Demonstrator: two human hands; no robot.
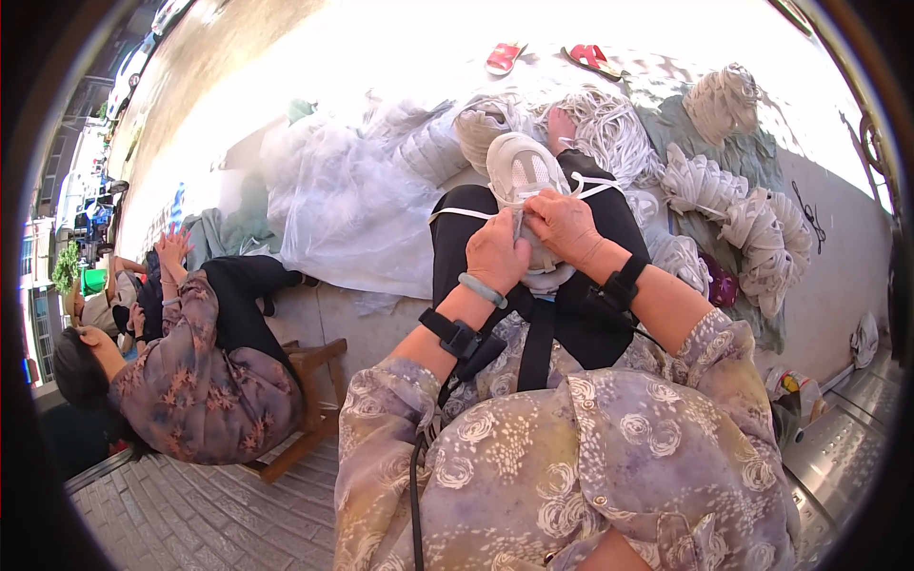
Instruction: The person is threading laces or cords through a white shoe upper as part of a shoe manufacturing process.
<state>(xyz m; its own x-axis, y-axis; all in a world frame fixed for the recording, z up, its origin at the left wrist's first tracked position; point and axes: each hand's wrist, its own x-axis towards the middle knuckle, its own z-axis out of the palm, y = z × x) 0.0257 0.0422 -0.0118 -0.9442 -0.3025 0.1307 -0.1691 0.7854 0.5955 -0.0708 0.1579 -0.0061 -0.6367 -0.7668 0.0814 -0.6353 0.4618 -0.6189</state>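
Note:
A white and light grey sneaker (519,157) lies across my lap, its toe pointing away from me. A white shoelace (600,181) runs out from it over both thighs, one end to each side. My left hand (497,249), a grey bangle on its wrist, is closed at the left edge of the lacing, gripping the shoe. Close beside it, my right hand (564,228) pinches at the lacing on the right, thumb and fingers together. The fingers cover the eyelets between them, and the exact grip on the lace is partly hidden.
Beyond my knees lie heaped loose white laces (605,119) and stacked white shoes (490,124). Bundled shoes (762,233) rest on a green cloth at right. Clear plastic sheeting (352,219) spreads at left, near a seated person (205,381) on a wooden chair (319,390). Red slippers (592,59) lie farther off.

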